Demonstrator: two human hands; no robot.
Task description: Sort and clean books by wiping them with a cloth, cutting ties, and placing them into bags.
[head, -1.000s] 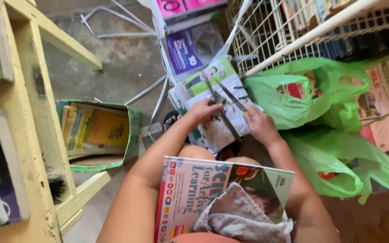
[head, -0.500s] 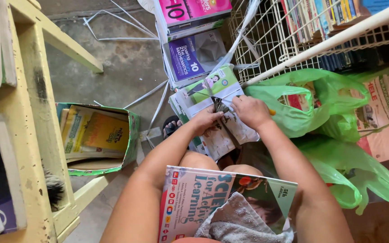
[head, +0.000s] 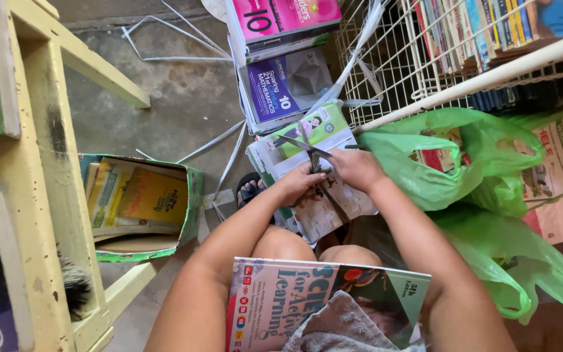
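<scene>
Left hand (head: 300, 184): fingers curled narrow around a grey strap (head: 314, 160) crossing a bundle of booklets (head: 320, 169) on the floor, just beyond the knees.
Right hand (head: 356, 168): closed on the same strap, touching the left hand over the bundle.
Far of the bundle: a purple book (head: 281, 81) and a pink book (head: 281, 16).
Right: green plastic bags (head: 451, 169); white wire rack (head: 399, 65) holding book spines.
Left: open carton of yellow booklets (head: 141, 202); yellow wooden frame (head: 53, 130).
Near, on the lap: a large textbook (head: 281, 300) with a grey cloth (head: 340, 326).
</scene>
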